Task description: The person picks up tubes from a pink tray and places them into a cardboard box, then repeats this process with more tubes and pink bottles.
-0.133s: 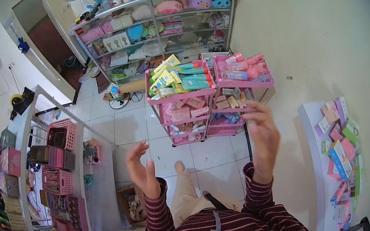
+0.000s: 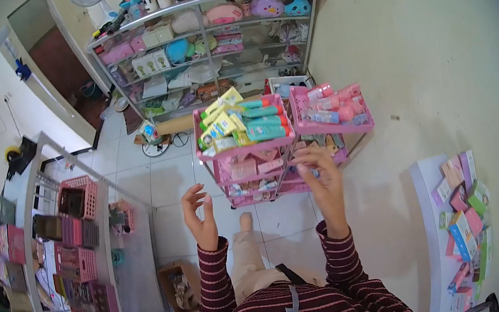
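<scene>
My left hand (image 2: 201, 219) is raised in front of me with its fingers apart and nothing in it. My right hand (image 2: 325, 187) is also raised and empty, its fingers loosely curved and thumb apart. It overlaps the lower shelves of a pink trolley in the view; no contact is visible. Two pink trolleys stand side by side ahead. The left one's top tray (image 2: 245, 148) is heaped with yellow tubes (image 2: 215, 132) and teal tubes (image 2: 265, 129). Pink bottles (image 2: 325, 104) lie in the right one's top tray (image 2: 338, 125). Small boxes (image 2: 244, 169) fill a shelf below.
Behind the trolleys is a glass display case (image 2: 208, 59) with plush items. A metal rack with pink baskets (image 2: 77, 199) runs along my left. On the right, a white surface (image 2: 428, 194) carries several product boxes (image 2: 463, 234). An open carton (image 2: 175, 287) sits on the tiled floor.
My right hand has moved left and slightly down, closer to my left hand. My left hand has shifted a little to the right. The camera view has tilted slightly.
</scene>
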A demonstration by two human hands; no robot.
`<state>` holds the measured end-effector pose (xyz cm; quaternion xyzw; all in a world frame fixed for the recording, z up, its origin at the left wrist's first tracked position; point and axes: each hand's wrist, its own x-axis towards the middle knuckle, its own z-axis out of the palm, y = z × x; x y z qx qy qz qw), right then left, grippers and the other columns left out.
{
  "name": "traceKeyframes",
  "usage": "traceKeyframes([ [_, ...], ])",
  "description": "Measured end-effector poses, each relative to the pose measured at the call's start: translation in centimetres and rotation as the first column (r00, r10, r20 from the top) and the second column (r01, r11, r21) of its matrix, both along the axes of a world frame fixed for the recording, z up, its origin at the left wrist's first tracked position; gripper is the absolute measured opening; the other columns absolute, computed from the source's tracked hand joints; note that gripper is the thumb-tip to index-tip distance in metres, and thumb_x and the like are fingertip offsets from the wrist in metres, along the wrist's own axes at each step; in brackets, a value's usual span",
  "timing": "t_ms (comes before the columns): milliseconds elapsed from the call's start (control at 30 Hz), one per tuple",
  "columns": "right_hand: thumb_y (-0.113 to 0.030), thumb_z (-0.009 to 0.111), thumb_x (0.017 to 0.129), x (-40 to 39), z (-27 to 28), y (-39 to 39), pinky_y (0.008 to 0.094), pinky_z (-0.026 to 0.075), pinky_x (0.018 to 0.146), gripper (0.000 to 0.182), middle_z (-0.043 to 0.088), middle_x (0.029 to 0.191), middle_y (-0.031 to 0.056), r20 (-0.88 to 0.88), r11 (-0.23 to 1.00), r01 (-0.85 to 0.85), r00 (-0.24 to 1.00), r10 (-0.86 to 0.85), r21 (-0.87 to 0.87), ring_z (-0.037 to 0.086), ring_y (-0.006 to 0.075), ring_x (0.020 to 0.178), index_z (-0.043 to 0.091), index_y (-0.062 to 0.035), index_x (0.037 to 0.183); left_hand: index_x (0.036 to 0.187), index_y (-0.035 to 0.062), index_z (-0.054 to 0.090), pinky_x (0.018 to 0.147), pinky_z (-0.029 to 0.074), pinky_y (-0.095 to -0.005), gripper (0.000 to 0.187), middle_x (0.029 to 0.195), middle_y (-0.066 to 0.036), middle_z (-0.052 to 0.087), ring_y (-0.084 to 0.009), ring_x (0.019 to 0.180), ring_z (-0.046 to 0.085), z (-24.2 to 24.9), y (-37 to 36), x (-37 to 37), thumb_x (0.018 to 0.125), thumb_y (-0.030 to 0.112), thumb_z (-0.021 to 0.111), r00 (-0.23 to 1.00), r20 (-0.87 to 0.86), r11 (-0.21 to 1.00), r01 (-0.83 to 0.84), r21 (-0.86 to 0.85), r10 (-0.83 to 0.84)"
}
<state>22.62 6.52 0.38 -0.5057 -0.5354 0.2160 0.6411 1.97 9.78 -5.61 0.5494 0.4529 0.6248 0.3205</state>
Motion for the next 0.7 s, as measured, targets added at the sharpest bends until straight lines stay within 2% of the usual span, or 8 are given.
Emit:
traceKeyframes([
  [167, -0.004, 0.052, 0.071, -0.9, -4.8, 11.0, 0.0225, 0.039, 0.064, 0.01, 0.052, 0.083, 0.0063, 0.103, 0.98, 0.009, 0.995, 0.011, -0.198, 0.05, 0.0117, 0.076, 0.054, 0.0, 0.08, 0.093, 0.0018, 0.048, 0.066, 0.037, -0.0271, 0.022, 0.09, -0.009, 0.049, -0.0186, 0.077, 0.048, -3.0, 11.3, 0.6, 0.072, 0.007, 0.052, 0.943, -0.329, 0.998, 0.037, -0.052, -0.052],
  [300, -0.003, 0.055, 0.066, -2.5, -7.4, 16.9, 0.0302, 0.039, 0.06, 0.016, 0.048, 0.071, 0.0089, 0.382, 0.986, 0.117, 0.922, -0.063, -0.12, 0.047, 0.0222, 0.065, 0.055, -0.0018, 0.082, 0.092, 0.0012, 0.047, 0.068, 0.038, -0.031, 0.02, 0.085, -0.013, 0.047, -0.0252, 0.077, 0.046, -4.6, 18.5, 0.8, 0.073, 0.007, 0.047, 0.912, -0.382, 0.987, 0.162, -0.005, -0.151],
  [367, -0.006, 0.057, 0.065, -3.2, -8.3, 18.5, 0.0337, 0.037, 0.064, 0.021, 0.046, 0.076, 0.0082, 0.482, 0.984, 0.158, 0.871, -0.1, -0.081, 0.046, 0.0229, 0.071, 0.054, -0.0042, 0.085, 0.093, 0.0014, 0.047, 0.07, 0.037, -0.0326, 0.02, 0.085, -0.014, 0.047, -0.0275, 0.078, 0.045, -6.0, 22.2, 0.5, 0.074, 0.007, 0.045, 0.901, -0.397, 0.98, 0.2, 0.022, -0.175],
  [433, -0.011, 0.058, 0.064, -4.7, -7.8, 19.0, 0.0356, 0.033, 0.07, 0.026, 0.044, 0.084, 0.0086, 0.669, 0.953, 0.272, 0.734, -0.118, -0.131, 0.043, 0.0239, 0.081, 0.053, -0.0067, 0.089, 0.093, 0.0022, 0.048, 0.071, 0.036, -0.0341, 0.021, 0.087, -0.014, 0.048, -0.0293, 0.079, 0.045, -6.1, 24.4, 0.7, 0.073, 0.006, 0.046, 0.828, -0.507, 0.964, 0.263, -0.029, -0.241],
  [467, -0.016, 0.058, 0.064, -5.2, -8.1, 19.3, 0.0378, 0.029, 0.075, 0.031, 0.04, 0.097, 0.0116, 0.658, 0.938, 0.268, 0.751, -0.059, -0.222, 0.037, 0.0266, 0.093, 0.051, -0.0083, 0.093, 0.093, 0.0022, 0.048, 0.071, 0.036, -0.0341, 0.021, 0.087, -0.014, 0.048, -0.0293, 0.079, 0.045, -6.2, 25.1, 0.8, 0.073, 0.006, 0.046, 0.82, -0.509, 0.959, 0.28, -0.038, -0.26],
  [567, -0.016, 0.06, 0.064, -6.4, -9.5, 20.5, 0.039, 0.027, 0.08, 0.031, 0.036, 0.106, 0.0152, 0.69, 0.937, 0.308, 0.715, -0.113, -0.166, 0.033, 0.0303, 0.099, 0.052, -0.0082, 0.092, 0.092, 0.0075, 0.052, 0.07, 0.036, -0.033, 0.026, 0.089, -0.01, 0.05, -0.0278, 0.076, 0.045, -6.2, 27.5, 1.2, 0.065, 0.007, 0.054, 0.636, -0.696, 0.906, 0.421, -0.048, -0.332],
  [600, -0.015, 0.059, 0.063, -6.4, -9.8, 20.7, 0.04, 0.025, 0.082, 0.037, 0.031, 0.113, 0.0182, 0.69, 0.935, 0.3, 0.718, -0.09, -0.19, 0.03, 0.0319, 0.104, 0.05, -0.0086, 0.099, 0.09, 0.0069, 0.054, 0.073, 0.033, -0.032, 0.029, 0.087, -0.009, 0.052, -0.0252, 0.077, 0.045, -6.3, 27.9, 1.5, 0.062, 0.007, 0.059, 0.634, -0.684, 0.895, 0.441, -0.064, -0.361],
  [700, -0.015, 0.062, 0.06, -6.1, -9.6, 21.4, 0.0407, 0.023, 0.085, 0.035, 0.03, 0.115, 0.0172, 0.606, 0.937, 0.269, 0.791, -0.084, -0.222, 0.026, 0.033, 0.107, 0.053, -0.0079, 0.093, 0.085, 0.007, 0.056, 0.072, 0.034, -0.0315, 0.027, 0.082, -0.006, 0.055, -0.0245, 0.078, 0.045, -6.0, 29.2, 1.6, 0.059, 0.009, 0.063, 0.567, -0.686, 0.85, 0.506, -0.147, -0.456],
])
